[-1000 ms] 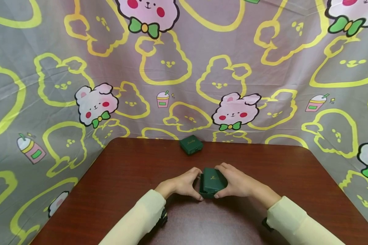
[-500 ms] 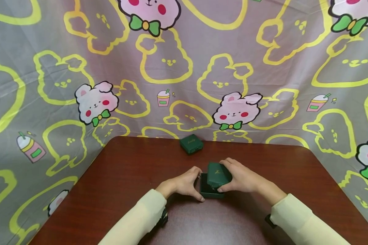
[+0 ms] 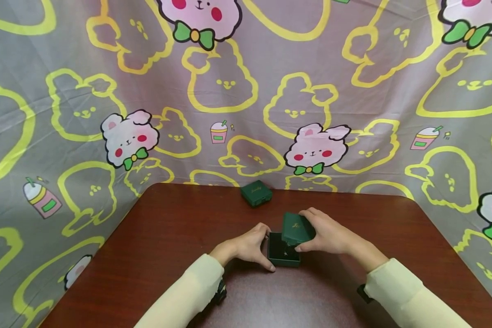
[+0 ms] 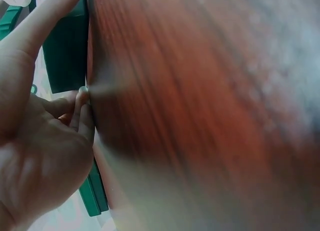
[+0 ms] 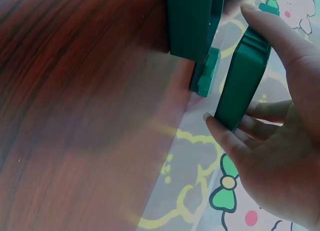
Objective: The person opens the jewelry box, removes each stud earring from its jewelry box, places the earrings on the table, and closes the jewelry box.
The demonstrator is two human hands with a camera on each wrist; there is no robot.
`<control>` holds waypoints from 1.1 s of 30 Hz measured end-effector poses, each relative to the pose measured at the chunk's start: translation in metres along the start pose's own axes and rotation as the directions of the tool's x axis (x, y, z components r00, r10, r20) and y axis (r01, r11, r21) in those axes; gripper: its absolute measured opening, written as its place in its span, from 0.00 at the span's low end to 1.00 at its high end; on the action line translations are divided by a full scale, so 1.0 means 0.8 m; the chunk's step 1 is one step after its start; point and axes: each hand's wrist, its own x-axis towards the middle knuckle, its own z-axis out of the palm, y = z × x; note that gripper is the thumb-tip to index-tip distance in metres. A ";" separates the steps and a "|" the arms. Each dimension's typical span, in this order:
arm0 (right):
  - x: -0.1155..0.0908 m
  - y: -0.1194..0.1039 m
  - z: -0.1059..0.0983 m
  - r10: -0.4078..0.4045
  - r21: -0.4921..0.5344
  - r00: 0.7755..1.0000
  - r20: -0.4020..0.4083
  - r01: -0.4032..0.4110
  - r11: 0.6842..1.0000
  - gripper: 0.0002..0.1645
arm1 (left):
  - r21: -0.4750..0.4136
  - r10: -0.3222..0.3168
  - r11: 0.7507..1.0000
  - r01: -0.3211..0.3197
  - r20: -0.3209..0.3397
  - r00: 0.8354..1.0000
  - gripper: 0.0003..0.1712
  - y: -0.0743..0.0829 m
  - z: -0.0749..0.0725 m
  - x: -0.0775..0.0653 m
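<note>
In the head view, my left hand (image 3: 249, 246) holds the left side of a dark green jewelry box base (image 3: 284, 263), thumb at the near corner and fingers at the far one. The base sits on the table with its black lining showing, and a tiny silvery piece (image 3: 286, 253) lies inside. My right hand (image 3: 327, 234) grips the green lid (image 3: 297, 227), marked with gold script, tilted above the base's right rear. The right wrist view shows the lid (image 5: 242, 73) between thumb and fingers, apart from the base (image 5: 189, 23). The left wrist view has the base (image 4: 67, 53) between thumb and fingers.
A second green box (image 3: 256, 193), closed and gold-lettered, rests near the far edge of the brown wooden table (image 3: 188, 218). A patterned cloth backdrop (image 3: 246, 123) hangs behind and along both sides of the table.
My right hand has lifted the lid off the base and moved it right and back, exposing the black lining and silvery piece. The left hand has stayed at the base.
</note>
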 end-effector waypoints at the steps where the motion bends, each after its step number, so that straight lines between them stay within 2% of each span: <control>1: 0.000 0.002 0.000 0.000 0.000 1.000 -0.006 0.000 1.000 0.56 | 0.000 0.001 1.000 -0.001 -0.003 1.000 0.45 0.000 0.000 0.000; 13: 0.000 0.017 -0.008 0.033 -0.009 0.999 -0.033 -0.034 0.999 0.56 | 0.060 0.017 0.998 -0.016 -0.022 1.000 0.48 0.004 0.001 0.001; 20: -0.001 0.022 -0.013 0.045 0.002 0.998 -0.036 -0.045 0.999 0.56 | 0.054 0.014 0.998 -0.014 -0.009 1.000 0.52 0.004 0.001 0.002; 33: 0.008 0.043 -0.025 0.051 -0.007 0.997 -0.054 -0.051 0.999 0.57 | 0.051 0.032 0.998 -0.031 -0.024 0.999 0.48 0.003 -0.001 0.003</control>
